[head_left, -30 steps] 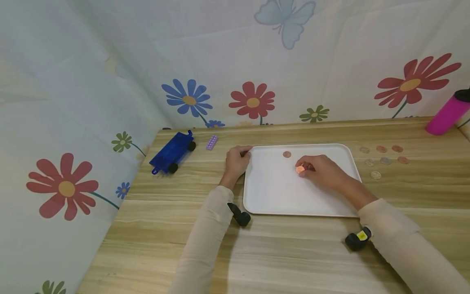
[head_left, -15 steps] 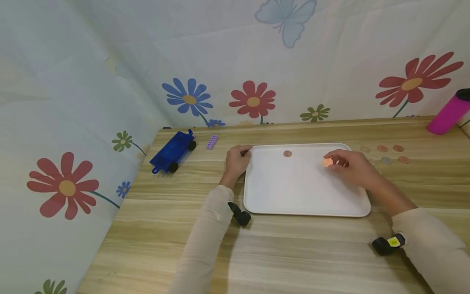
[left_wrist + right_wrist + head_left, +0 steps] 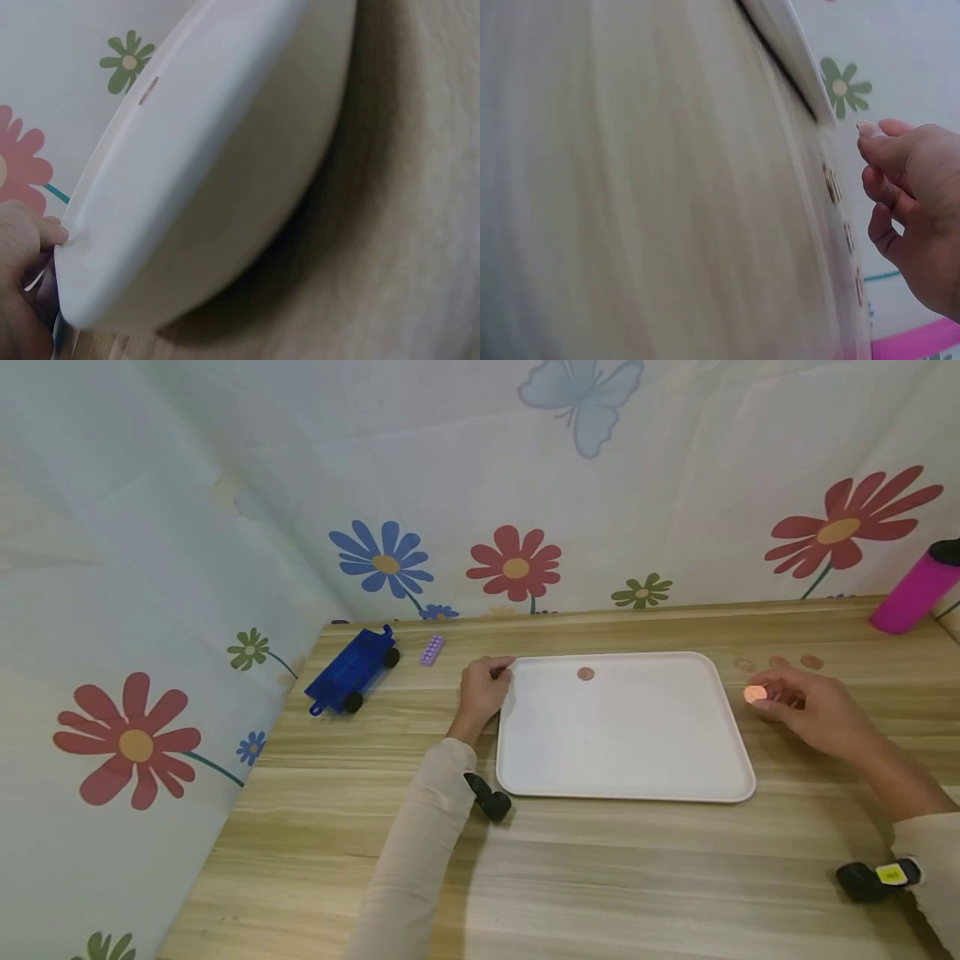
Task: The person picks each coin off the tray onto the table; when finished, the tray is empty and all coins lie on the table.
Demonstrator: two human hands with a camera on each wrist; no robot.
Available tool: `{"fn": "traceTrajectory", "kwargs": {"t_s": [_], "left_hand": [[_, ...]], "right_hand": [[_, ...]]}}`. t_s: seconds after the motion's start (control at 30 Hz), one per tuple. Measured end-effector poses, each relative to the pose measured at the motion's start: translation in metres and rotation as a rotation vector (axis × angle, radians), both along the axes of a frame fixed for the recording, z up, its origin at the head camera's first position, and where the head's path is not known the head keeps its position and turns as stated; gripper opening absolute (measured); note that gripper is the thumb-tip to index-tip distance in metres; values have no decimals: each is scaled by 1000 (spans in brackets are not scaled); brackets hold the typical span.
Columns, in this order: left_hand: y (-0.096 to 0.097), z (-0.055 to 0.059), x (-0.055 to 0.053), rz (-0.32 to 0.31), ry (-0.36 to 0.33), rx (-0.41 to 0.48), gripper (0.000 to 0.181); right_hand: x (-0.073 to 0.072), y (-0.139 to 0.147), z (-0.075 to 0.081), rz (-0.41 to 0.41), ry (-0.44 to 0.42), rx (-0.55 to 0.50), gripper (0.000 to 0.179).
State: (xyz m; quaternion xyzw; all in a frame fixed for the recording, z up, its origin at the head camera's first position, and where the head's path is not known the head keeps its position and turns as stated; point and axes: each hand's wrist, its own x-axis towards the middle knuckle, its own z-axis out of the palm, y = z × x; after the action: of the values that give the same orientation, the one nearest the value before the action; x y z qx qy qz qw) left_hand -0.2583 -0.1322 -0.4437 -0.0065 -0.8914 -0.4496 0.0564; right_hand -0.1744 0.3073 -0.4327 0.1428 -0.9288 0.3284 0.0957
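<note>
My left hand grips the far left corner of a white tray. In the left wrist view the thumb lies over the tray's rim, with the fingers beneath. One copper coin lies on the tray near its far edge. Off the tray's right side, my right hand pinches another copper coin between thumb and fingertips, above the table. Several loose coins lie on the table behind that hand, which partly hides the group. The right wrist view shows some of those coins edge-on.
A blue toy wagon with black wheels stands at the table's far left, beside a small purple toy brick. A pink bottle with a black lid is at the far right. A flower-printed cloth hangs behind the table.
My right hand has carried the pinched coin rightward, from above the tray to above the table beside the coin group. My left hand, the tray and the coin on it have stayed put.
</note>
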Motion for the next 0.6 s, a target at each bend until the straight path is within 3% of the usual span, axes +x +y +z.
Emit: {"fn": "traceTrajectory", "kwargs": {"t_s": [0.2,0.43,0.6], "left_hand": [[0,-2,0,0,-6,-2,27],[0,-1,0,-7,4,17,27],[0,0,0,-10,9,7,27]], "right_hand": [[5,30,-8,-55,-18,10,24],[8,47,-15,-39,-104,53,19],[7,53,-14,-33,-115,57,19]]}}
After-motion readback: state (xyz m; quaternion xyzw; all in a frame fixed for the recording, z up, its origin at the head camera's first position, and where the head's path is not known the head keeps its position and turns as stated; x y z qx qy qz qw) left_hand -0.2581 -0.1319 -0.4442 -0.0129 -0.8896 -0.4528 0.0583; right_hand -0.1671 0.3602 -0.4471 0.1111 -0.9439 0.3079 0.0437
